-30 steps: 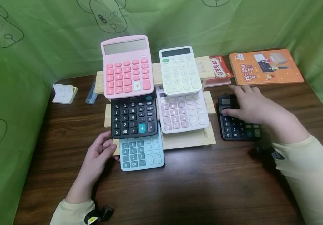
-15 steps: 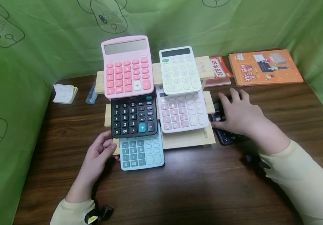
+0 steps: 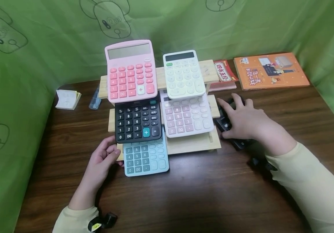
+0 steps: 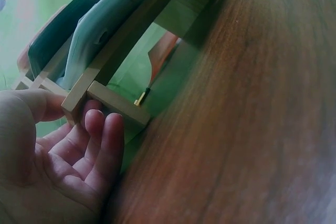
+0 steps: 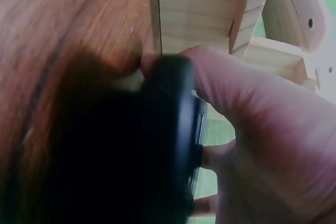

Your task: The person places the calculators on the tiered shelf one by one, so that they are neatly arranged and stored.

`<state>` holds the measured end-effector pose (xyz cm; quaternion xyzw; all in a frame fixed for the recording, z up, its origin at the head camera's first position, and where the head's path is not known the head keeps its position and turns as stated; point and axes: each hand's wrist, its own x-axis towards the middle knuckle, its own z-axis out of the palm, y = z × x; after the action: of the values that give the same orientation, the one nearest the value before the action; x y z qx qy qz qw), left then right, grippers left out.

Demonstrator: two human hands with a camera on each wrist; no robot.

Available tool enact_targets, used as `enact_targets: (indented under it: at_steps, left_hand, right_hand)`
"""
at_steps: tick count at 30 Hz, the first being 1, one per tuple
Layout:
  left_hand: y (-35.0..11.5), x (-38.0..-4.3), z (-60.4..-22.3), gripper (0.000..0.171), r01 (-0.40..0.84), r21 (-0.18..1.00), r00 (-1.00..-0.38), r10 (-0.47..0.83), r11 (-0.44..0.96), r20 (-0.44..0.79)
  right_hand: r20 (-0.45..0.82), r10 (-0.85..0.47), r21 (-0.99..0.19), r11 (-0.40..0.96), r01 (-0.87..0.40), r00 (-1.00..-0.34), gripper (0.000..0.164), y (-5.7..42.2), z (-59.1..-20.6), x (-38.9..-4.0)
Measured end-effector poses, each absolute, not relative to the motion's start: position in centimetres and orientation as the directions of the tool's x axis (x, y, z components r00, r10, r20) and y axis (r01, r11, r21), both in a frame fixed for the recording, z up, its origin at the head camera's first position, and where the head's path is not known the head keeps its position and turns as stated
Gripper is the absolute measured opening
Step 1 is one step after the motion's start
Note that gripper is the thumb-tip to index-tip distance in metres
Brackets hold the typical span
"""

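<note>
A tiered wooden stand [image 3: 191,145] carries several calculators: a pink one [image 3: 130,72], a white one [image 3: 184,74], a black one [image 3: 137,121], a lilac-white one [image 3: 187,118] and a blue one [image 3: 146,158]. My left hand [image 3: 101,161] holds the stand's front left corner; in the left wrist view the thumb lies on one side of the wood, with curled fingers below. Right of the stand, my right hand [image 3: 249,124] grips another black calculator [image 3: 239,144], mostly covered by the hand. That calculator [image 5: 173,108] appears tilted in the right wrist view.
An orange book [image 3: 271,71] lies at the back right, beside a red booklet [image 3: 224,71] partly behind the stand. A small white notepad [image 3: 68,99] and a translucent blue item [image 3: 95,102] lie to the left. Green curtain [image 3: 169,26] encloses the table [image 3: 190,194].
My right hand has moved left over the loose black calculator and taken hold of it, bringing it closer to the stand and tilting it. The left hand has stayed on the stand's corner.
</note>
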<state>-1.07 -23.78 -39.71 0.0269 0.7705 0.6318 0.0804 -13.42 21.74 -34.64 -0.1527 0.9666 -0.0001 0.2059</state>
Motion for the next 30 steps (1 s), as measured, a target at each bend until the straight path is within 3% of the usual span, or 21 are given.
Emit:
enact_targets:
  at_steps: [12,30]
  left_hand:
    - [-23.7,-1.2,-39.6,0.042,-0.060,0.974,-0.986,0.138,0.218,-0.092]
    - [-23.9,-1.1,-39.8,0.041,-0.051,0.977,-0.986,0.146,0.205,-0.082]
  right_hand:
    - [-0.356,-0.382,-0.165,0.924,-0.345,-0.853,0.134,22.7,-30.3,-11.1]
    - [-0.311,-0.540,-0.098,0.837,-0.538,-0.782,0.121,20.1,-29.5,-7.3]
